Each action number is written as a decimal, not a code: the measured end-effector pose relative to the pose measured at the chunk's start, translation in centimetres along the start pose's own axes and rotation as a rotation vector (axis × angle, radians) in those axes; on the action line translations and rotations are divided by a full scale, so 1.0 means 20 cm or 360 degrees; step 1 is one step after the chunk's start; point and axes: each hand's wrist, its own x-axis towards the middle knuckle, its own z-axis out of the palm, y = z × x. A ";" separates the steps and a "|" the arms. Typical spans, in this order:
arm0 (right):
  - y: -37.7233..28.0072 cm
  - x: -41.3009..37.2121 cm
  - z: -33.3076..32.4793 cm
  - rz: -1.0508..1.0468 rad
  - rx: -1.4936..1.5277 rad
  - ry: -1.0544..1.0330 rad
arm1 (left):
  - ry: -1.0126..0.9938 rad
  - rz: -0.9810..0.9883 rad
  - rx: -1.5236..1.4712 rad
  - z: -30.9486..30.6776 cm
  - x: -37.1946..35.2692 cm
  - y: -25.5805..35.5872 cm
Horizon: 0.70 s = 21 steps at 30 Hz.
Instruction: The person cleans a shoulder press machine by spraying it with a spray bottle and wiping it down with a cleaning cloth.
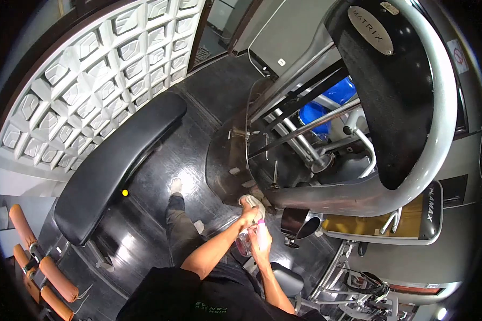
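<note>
My left hand (248,214) is closed on a white cloth (257,205), right at the lower edge of the gym machine's dark, glossy shroud (227,160). Just below it, my right hand (262,247) grips a spray bottle with a pink-and-white top (261,228) and a clear body holding pinkish liquid (243,243). The bottle's top overlaps the cloth in this view. My right fingers partly hide the bottle.
A black padded bench (120,160) stands to the left, by a white patterned wall (99,75). The machine's silver frame (439,123) arches at right. Below it are a dark cup-like holder (294,223) and a small black seat (286,279). Orange foam rollers (59,278) are at lower left.
</note>
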 end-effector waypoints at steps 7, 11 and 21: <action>-0.03 -0.12 -0.08 0.0147 0.0406 0.0135 | -0.0308 -0.0155 -0.0273 0.05 -0.25 0.17; 0.03 -0.16 -0.08 0.0264 0.0437 0.0243 | -0.0194 0.0252 0.0050 0.05 -0.28 0.13; 0.06 -0.16 -0.04 0.0150 0.0325 0.0276 | -0.0581 0.1173 0.1026 -0.11 -0.33 0.14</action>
